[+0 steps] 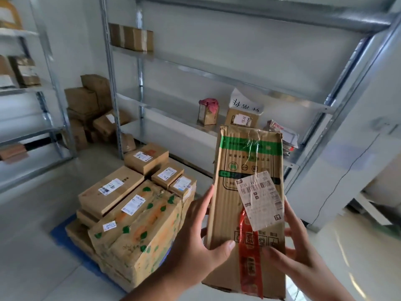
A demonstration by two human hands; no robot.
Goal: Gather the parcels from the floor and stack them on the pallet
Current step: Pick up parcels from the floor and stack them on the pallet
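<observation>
Head view looks down over both my hands, which hold a long flat brown cardboard parcel upright in the air in front of me, to the right of the stack. It has a green band near its top, red tape down its lower half and a white shipping label stuck on at a slant. My left hand grips its left edge, fingers reaching up along the side and thumb curled across the front. My right hand cups the right edge, fingers spread along the face and the side below the label.

Down to my left lies the blue pallet on the pale tiled floor, only its near corner showing under the load. On it is a stack of brown cardboard boxes with white labels, fronted by a large carton printed with green leaves and orange fruit. Smaller labelled boxes sit on top toward the back.

Behind the stack runs a grey metal shelving rack. Its lower shelf holds a small open box with a pink cloth stuffed in it, a box with a handwritten paper sign and a pile of papers, partly hidden by my parcel. One taped brown box sits on an upper shelf. More brown cartons are heaped in the corner on the floor, and another rack at far left carries a few boxes.
</observation>
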